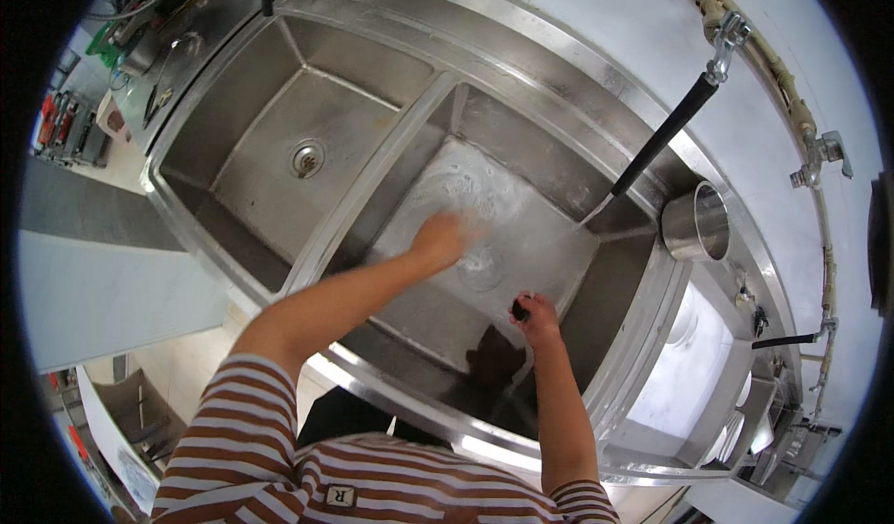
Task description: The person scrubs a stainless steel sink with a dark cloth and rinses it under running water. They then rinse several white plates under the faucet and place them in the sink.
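My left hand [444, 239] is over the right basin of a stainless steel double sink [363, 188], blurred by motion, so I cannot make out its fingers or anything in them. Lower right in the same basin, my right hand [536, 314] has its fingers closed around a small black object [521, 308], perhaps a stopper. Water runs from the black hose of a wall tap [663, 136] into this basin's far right corner. Foamy water [468, 182] spreads over the basin floor, around a round drain [480, 267].
The left basin has its own drain strainer [306, 158]. A steel pot [695, 223] stands on the ledge beside the right basin. Farther right are another sink holding white dishes [732, 437] and a second wall tap [816, 161]. Utensils lie on the counter [209, 35] at upper left.
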Demonstrator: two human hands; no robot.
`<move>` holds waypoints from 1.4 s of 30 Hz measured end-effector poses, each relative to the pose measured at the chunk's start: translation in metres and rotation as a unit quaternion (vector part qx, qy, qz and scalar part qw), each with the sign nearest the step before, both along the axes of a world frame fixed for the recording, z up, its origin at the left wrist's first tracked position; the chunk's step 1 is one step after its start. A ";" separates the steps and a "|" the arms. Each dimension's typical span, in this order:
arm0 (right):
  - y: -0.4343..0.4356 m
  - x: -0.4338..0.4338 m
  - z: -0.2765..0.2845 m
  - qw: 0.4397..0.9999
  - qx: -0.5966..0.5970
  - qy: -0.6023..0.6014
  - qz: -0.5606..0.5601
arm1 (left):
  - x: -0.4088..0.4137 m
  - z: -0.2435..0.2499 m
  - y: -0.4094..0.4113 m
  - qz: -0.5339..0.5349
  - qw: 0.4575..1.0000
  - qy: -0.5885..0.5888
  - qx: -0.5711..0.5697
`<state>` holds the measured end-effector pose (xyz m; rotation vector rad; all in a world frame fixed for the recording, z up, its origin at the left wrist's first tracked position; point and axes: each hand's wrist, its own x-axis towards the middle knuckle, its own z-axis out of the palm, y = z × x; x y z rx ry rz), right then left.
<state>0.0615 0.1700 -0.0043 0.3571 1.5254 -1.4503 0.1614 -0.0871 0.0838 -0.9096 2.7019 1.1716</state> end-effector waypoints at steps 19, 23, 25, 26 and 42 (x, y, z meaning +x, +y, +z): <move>-0.010 -0.006 -0.148 0.910 0.181 0.372 -0.029 | 0.060 -0.180 -0.042 -0.178 0.964 -0.063 -0.185; -0.023 0.022 -0.159 0.680 0.394 0.560 0.263 | 0.058 -0.200 -0.021 -0.279 0.948 -0.066 -0.140; -0.046 0.027 -0.132 0.753 0.285 0.503 0.315 | 0.062 -0.204 -0.010 -0.300 0.945 -0.037 -0.125; -0.051 0.029 -0.119 0.782 0.235 0.468 0.338 | 0.061 -0.205 -0.004 -0.315 0.942 -0.020 -0.113; -0.035 -0.086 -0.149 0.758 0.325 0.553 0.113 | -0.111 -0.253 -0.030 -0.292 0.905 0.258 -0.169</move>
